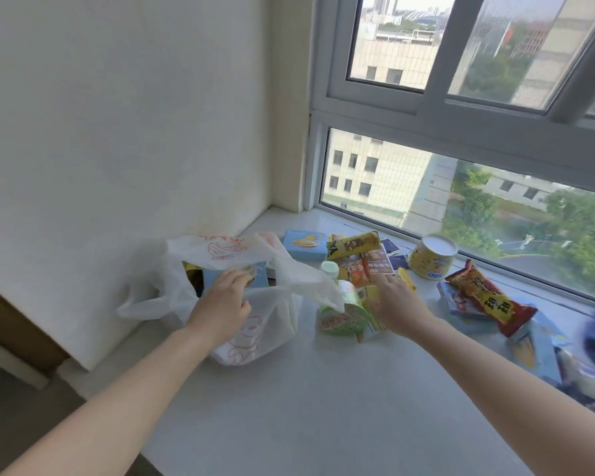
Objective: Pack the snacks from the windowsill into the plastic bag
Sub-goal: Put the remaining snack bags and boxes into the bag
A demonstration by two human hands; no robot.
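**Bag part-filled, most snacks out on the sill**

The plastic bag [265, 324] sits centre left on the windowsill [323, 389], its mouth slack. Inside, a light-blue box [217, 278] stands on edge with a dark-and-yellow packet behind it. The left hand [220, 307] curls its fingers over the box's top, holding it. The right hand [395, 300] reaches with straight, loosely spread fingers over the heap at centre; I cannot tell whether it touches anything.

Outside the bag lie a green cup [340, 321], a biscuit box [304, 245], a yellow packet [354, 249], a yellow tub [431, 257] and, further right, a red packet [485, 297].

The thin bag may sag shut or tip if the left hand lets go, since nothing else props it. The box's corner could snag the film. A reach through the crowded heap might knock the green cup, which seems tipped, and set it rolling.
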